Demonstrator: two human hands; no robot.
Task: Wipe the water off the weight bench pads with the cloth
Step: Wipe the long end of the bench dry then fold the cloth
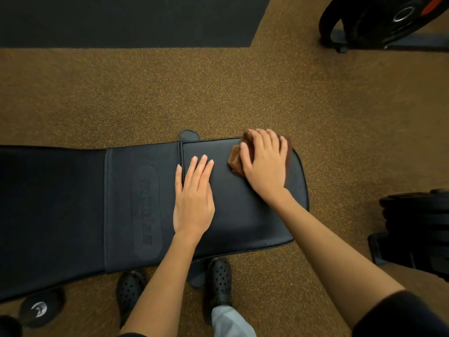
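Observation:
A black weight bench lies across the view. Its seat pad [243, 215] is on the right and its long back pad [60, 215] on the left, with a narrow gap between them. My right hand [266, 164] presses a folded brown cloth [235, 161] onto the far right corner of the seat pad. Most of the cloth is hidden under the palm. My left hand [194, 198] rests flat on the seat pad near the gap, fingers together and holding nothing. No water drops are clear on the dark pads.
The floor is brown speckled rubber [170, 93] with a dark mat [121, 20] at the far side. A weight plate [388, 18] on a rack stands far right. A stack of black weights [418, 227] sits to the right. My black shoes [218, 278] are by the bench's near edge.

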